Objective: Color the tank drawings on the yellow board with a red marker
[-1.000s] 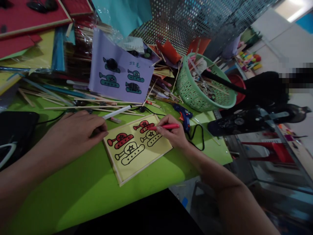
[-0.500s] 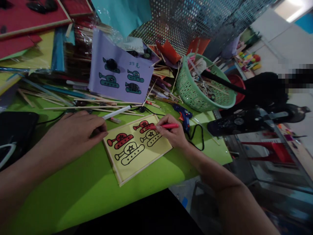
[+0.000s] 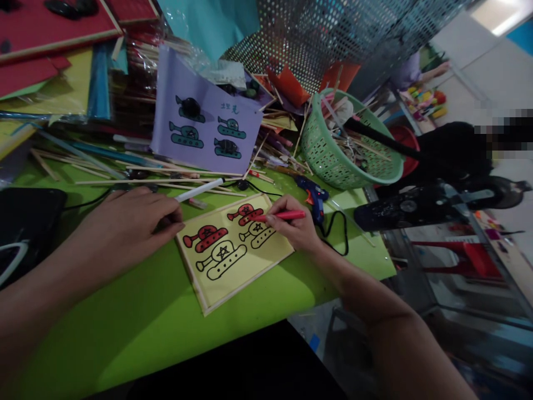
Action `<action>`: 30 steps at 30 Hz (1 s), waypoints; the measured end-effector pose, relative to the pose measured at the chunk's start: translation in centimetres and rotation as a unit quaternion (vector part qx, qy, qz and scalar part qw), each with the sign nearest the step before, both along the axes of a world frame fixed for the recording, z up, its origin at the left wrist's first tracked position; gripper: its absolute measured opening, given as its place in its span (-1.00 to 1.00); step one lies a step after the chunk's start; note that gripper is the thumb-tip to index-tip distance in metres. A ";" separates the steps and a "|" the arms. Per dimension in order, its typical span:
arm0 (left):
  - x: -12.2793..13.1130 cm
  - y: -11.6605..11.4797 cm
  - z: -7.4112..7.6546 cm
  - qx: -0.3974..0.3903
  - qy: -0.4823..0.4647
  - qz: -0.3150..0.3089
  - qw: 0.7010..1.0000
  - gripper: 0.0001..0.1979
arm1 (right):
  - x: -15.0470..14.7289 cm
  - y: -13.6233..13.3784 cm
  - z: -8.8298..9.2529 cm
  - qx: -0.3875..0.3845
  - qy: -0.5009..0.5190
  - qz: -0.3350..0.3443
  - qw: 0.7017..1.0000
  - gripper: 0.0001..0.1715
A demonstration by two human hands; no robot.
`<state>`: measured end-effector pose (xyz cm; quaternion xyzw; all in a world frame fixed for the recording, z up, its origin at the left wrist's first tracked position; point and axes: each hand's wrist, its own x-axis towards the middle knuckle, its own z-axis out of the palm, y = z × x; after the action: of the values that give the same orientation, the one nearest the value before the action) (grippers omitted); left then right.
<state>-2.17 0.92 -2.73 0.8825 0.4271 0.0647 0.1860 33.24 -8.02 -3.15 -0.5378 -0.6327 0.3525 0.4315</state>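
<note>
A cluttered room surrounds a bright green worktop [image 3: 125, 333], with a grey perforated mesh [image 3: 308, 39] standing well beyond the yellow card [image 3: 247, 269]; whether it is a bin's wall or a screen I cannot tell. Beyond the card and to its right, a pale green basket [image 3: 328, 158] with holed sides is packed with thin sticks and mixed scraps, most too jumbled to name. Directly beyond the card, a purple sheet [image 3: 210, 119] shows four coloured tanks. The card, edged with pale strips, lies flat before the person and carries four outlined tanks: the far-left one is red, the far-right one mostly red, and the two nearer ones are plain outline, so about half the colouring seems done. At the card's left edge, the left hand [image 3: 144, 219] curls loosely, thumb near forefinger; I cannot tell whether it pinches anything. Over the card's right edge, the right hand [image 3: 293, 225] has its fingers clamped on a pen. A blue glue gun [image 3: 318, 203] lies just right of the card. The red pen [image 3: 291, 215] points at the far-right tank; whether the patch by its tip is filled is too small to tell.
</note>
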 end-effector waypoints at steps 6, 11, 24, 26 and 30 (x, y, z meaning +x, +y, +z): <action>0.1 0.1 0.1 -0.003 -0.002 0.003 1.000 -0.66 | 0.1 0.0 -0.1 -0.005 -0.002 -0.012 1.000 -0.77; 0.0 0.1 0.0 0.004 -0.003 0.004 1.000 -0.67 | 0.1 0.0 -0.3 0.001 0.005 -0.010 1.000 -0.82; -0.2 0.1 -0.4 0.022 0.011 -0.008 1.000 -0.74 | 0.0 0.1 -0.2 -0.006 -0.009 -0.010 1.000 -0.68; -0.2 0.1 -0.4 0.020 0.006 -0.010 1.000 -0.73 | 0.0 0.1 -0.2 -0.008 -0.011 -0.010 1.000 -0.69; 0.0 0.1 -0.3 0.010 0.003 -0.006 1.000 -0.72 | 0.0 0.2 -0.1 0.000 -0.002 -0.008 1.000 -0.71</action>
<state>-2.21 1.07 -3.03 0.8870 0.4218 0.0650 0.1763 33.23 -7.87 -3.28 -0.5434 -0.6292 0.3478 0.4335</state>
